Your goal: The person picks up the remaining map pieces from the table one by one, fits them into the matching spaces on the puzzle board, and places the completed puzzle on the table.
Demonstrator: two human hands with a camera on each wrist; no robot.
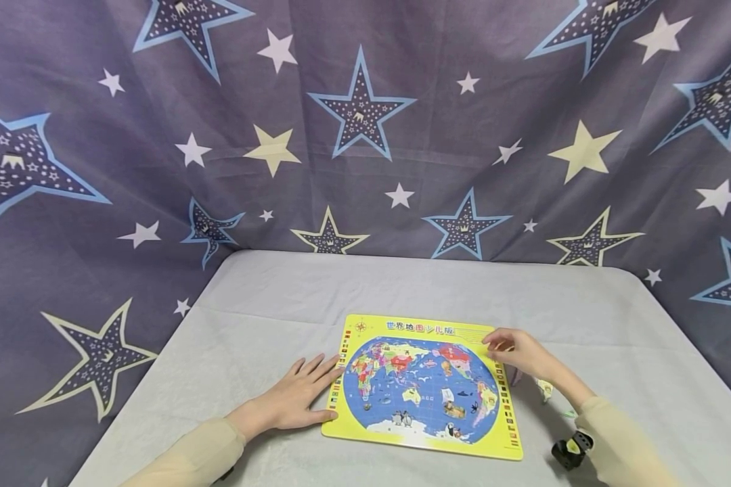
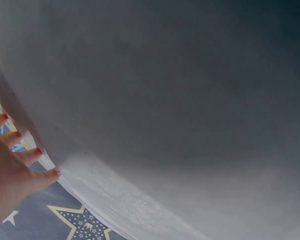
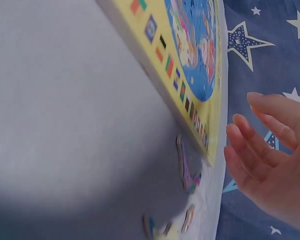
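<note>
Beyond the map (image 1: 423,389) and off to both its sides, we see a dark curtain (image 1: 402,169) printed with white, yellow and blue-edged stars. We have the map lying flat on a grey, cloth-covered counter (image 1: 268,304), between our left grip (image 1: 304,392) and our right grip (image 1: 520,352), both bare hands. Its yellow border carries coloured lettering along the top, a compass drawing at the upper left corner and rows of small flags down both sides; within it sits a blue oval of coloured lands and animals.

At the map's left edge, our left grip is released, fingers spread and fingertips reaching onto the border. At the map's upper right edge, our right grip is also released, its fingers loosely bent and the thumb apart; whether they touch the border we cannot tell.

Just right of the map we see a thin purple piece (image 3: 184,165) on the counter. Farther right of the map lie a yellow-and-green piece (image 1: 545,390) and a small green piece (image 1: 569,413). Near the map's lower right corner, a black device (image 1: 572,450) shows beside our pale right sleeve (image 1: 621,439).
</note>
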